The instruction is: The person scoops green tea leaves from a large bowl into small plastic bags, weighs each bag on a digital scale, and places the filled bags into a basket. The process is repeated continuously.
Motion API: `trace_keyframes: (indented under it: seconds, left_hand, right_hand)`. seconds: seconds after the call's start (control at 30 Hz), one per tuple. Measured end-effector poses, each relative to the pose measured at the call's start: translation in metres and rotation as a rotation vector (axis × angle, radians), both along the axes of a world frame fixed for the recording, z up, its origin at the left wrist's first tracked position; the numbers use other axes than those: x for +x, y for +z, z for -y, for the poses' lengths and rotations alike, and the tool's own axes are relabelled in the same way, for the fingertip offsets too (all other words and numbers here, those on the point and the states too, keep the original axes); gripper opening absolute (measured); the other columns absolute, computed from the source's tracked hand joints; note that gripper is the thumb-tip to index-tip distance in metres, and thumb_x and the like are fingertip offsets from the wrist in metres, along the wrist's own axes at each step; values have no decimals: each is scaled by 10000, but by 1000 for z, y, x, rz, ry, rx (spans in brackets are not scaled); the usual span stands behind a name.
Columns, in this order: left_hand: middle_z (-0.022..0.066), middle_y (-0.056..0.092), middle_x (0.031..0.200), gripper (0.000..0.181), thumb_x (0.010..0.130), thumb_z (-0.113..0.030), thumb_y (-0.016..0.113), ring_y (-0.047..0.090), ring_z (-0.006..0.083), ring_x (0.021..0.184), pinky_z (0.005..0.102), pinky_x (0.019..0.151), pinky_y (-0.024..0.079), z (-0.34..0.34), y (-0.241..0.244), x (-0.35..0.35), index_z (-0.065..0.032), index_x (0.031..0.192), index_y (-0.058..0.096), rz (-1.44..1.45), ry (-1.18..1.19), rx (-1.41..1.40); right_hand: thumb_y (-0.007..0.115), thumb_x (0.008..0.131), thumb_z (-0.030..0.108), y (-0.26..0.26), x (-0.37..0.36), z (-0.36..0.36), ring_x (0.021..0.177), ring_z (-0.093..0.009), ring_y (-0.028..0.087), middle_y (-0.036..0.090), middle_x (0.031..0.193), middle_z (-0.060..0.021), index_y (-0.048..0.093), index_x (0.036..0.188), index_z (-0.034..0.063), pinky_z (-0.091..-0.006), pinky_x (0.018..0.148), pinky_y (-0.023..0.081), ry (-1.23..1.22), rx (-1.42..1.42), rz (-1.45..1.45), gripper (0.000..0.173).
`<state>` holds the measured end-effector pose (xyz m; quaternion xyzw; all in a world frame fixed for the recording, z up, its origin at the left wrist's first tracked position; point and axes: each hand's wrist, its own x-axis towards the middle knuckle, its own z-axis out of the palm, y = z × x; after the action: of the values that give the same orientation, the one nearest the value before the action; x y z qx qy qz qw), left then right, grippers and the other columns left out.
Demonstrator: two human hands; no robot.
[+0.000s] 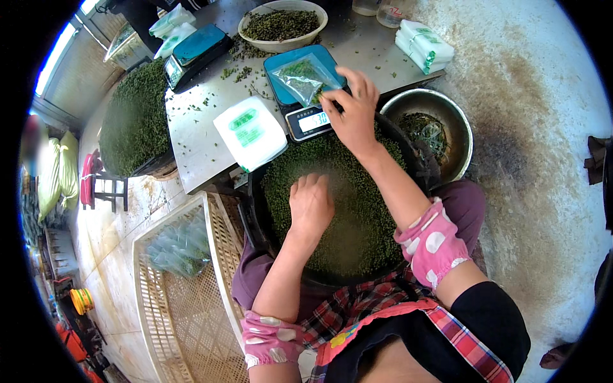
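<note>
A digital scale (280, 95) with a blue platform and a lit display stands at the table's front edge. On it lies a clear plastic bag (302, 76) partly filled with small green berries, like green peppercorns. My right hand (352, 110) is at the bag's lower right end, thumb and fingertips close together beside a bit of green; whether they grip it cannot be told. My left hand (311, 203) is over a large black tub (249, 210) full of the same berries (354, 191), its fingers curled and their tips hidden. A stack of printed plastic bags (251, 134) lies left of the scale.
A metal table (196, 139) holds a second scale (198, 45), a bowl of darker berries (282, 26) and more bag stacks (424, 45). A metal basin (459, 110) stands right of the tub. At left, a plastic crate (210, 239) holds filled bags (179, 244); a berry heap (136, 124) stands beyond.
</note>
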<state>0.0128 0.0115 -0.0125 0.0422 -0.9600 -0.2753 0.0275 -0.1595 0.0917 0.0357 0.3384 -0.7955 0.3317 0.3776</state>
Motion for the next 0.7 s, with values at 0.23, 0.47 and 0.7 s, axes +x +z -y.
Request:
trace_keyframes:
  seconds: [0.23,0.47,0.7]
  left_hand:
    - [202,523,1301,527,774,-6,704,498,376,1220,457,1024,423,2,13,-3,-4,1277,548,-345,76,126]
    - [220,506,1342,745,694,-31,784,507,387,1229,453,1018,435,21,47,-15,16,1364,460,-635,210,102]
    - [215,682,876,322,783,-169,731,674,398,863,439,728,528,17,43,-1,-31,1052,619,-229,174,501]
  right_hand:
    - [734,783,185,37,-51,20,1035,-262,605,702,952,-90,751,825,112,-410,912,437,58,534,299,86]
    - [725,759,266,109,21,-26,780,-307,658,684,783,-122,730,818,64,-409,692,512,400,858,670,210]
    - [730,840,238,121,41,-60,838,-248,591,619,1149,-102,690,1045,29,-340,770,496,665,682,476,296]
